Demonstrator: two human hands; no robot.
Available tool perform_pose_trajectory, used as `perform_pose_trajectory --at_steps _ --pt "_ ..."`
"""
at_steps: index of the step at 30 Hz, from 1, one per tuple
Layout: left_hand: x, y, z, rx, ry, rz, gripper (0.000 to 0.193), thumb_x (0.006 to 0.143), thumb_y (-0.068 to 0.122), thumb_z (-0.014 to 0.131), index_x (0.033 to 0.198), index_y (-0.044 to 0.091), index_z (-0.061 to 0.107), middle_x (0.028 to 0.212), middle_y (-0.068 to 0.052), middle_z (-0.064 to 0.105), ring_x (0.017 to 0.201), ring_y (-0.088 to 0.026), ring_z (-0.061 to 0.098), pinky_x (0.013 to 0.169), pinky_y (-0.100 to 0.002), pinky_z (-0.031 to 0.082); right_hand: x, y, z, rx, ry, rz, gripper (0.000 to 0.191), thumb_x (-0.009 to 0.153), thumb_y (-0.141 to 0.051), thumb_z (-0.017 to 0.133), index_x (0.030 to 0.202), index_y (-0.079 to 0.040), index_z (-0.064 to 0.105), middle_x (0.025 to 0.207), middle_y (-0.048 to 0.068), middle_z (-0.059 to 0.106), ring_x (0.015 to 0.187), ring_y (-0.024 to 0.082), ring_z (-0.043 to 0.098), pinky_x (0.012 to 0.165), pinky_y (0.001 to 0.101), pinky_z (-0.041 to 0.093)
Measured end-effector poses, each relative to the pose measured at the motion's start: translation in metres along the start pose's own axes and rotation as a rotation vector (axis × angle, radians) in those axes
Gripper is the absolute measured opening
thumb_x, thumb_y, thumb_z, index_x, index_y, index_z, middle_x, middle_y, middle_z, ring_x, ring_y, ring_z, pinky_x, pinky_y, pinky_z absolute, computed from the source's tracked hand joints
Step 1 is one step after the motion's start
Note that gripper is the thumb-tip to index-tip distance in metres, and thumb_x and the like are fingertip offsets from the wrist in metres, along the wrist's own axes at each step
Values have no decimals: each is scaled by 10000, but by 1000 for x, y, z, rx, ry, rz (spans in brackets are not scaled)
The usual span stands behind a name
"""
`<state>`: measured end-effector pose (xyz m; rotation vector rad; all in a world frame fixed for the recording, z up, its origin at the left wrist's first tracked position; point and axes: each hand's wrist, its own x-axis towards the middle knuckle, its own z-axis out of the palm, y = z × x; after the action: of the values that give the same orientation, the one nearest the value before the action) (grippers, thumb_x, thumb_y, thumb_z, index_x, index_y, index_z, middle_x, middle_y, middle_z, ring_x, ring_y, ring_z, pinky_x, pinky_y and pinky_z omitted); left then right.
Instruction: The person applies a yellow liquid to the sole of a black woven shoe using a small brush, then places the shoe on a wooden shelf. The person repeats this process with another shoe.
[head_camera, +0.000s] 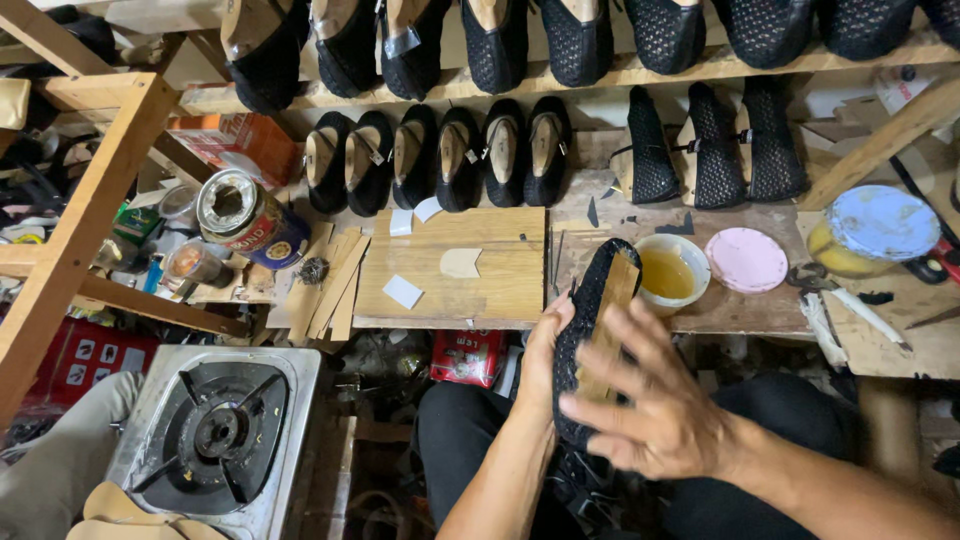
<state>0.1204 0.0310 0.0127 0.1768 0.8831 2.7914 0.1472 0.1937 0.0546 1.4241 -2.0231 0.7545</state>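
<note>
Holding black mesh shoe (585, 330) over lap, left hand (540, 360) grips its side. Right hand (650, 400), fingers spread, presses tan insole (608, 320) onto bottom. Insole already placed; glue cup (668, 272) near; sole apparently not attached yet.

Wooden workbench (760, 310) bears a glue bowl (671, 272), pink lid (746, 259), wooden board (470, 285)

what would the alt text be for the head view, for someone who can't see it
Over a cluttered workbench, the left hand holds a black mesh shoe, sole up, while the right hand presses on its tan insole. Rows of black shoes fill the shelves; a bowl of amber liquid sits nearby.
</note>
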Motion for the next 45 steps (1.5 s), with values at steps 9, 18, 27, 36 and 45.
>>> perform_pose_trajectory --at_steps 9,18,27,36,45 --pt "4 -18 -20 -103 81 -123 449 1060 286 378 1380 29 560 1253 -133 683 1113 -230 675 996 -358 535 -5 1 -6 -20 -18 -139 325 1004 -467 668 1244 -259 739 1572 8 415 1554 309 247 1285 625 154" --pt "-10 2 -11 -138 59 166 711 951 321 595 1575 117 323 1410 -125 553 1200 -240 613 994 -417 520 -26 -18 -17 682 136 863 524 971 -212 508 1472 -61 515 1656 173 301 1426 265 489 1155 464 423" --pt "-22 25 -4 -254 -52 218 989 871 612 599 1610 75 220 1569 -180 404 1405 -333 475 1173 -484 451 -39 21 -10 1222 255 1202 1061 657 -20 684 1604 -94 212 1615 160 294 1357 238 493 1022 432 515" --pt "-57 -2 -62 -238 -203 -361 1154 849 808 537 1577 -70 363 1533 -231 530 1339 -314 594 1090 -413 515 -26 85 -50 749 -215 980 875 713 -83 639 1540 -106 353 1556 121 399 1193 289 646 964 391 549" --pt "-60 -23 -75 -7 -66 -38 1022 847 564 786 1558 -35 362 1426 -189 576 1248 -262 623 1064 -387 523 -27 119 -18 -400 -307 641 627 711 -518 782 1106 -32 802 1622 164 330 1480 503 293 1069 724 244"
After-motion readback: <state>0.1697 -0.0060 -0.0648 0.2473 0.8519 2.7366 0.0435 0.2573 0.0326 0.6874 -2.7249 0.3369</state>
